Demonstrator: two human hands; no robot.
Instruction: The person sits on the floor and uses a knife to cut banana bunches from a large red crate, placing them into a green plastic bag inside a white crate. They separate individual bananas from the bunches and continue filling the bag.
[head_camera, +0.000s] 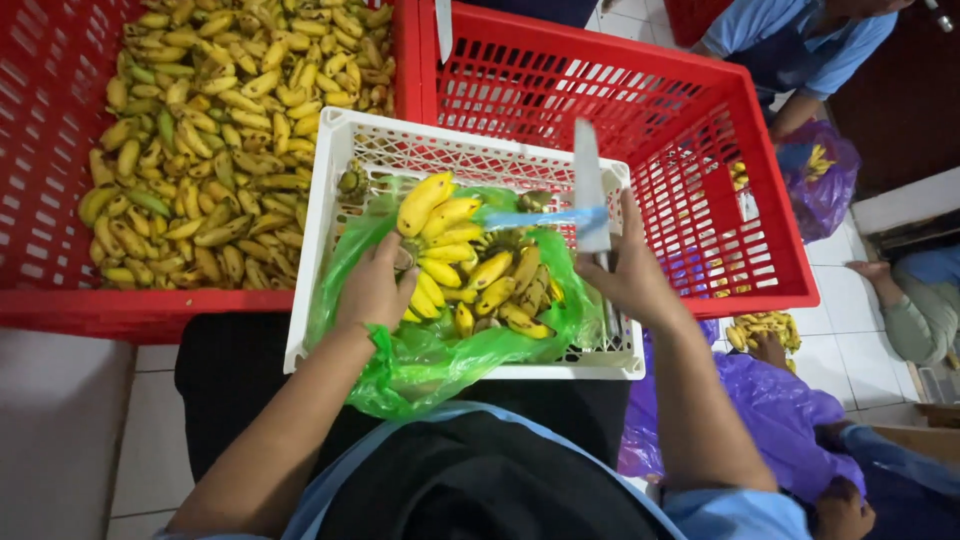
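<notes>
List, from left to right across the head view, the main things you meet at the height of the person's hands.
Red crate of loose bananas → left hand → banana bunch → knife → right hand → empty red crate → purple bag.

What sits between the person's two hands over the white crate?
In the head view, a bunch of small yellow bananas on a green plastic bag lies between the left hand and the knife-holding right hand.

The person wears a light blue short-sleeved top (735, 512) under a black apron (480, 480); both forearms are bare, without rings or watch.
</notes>
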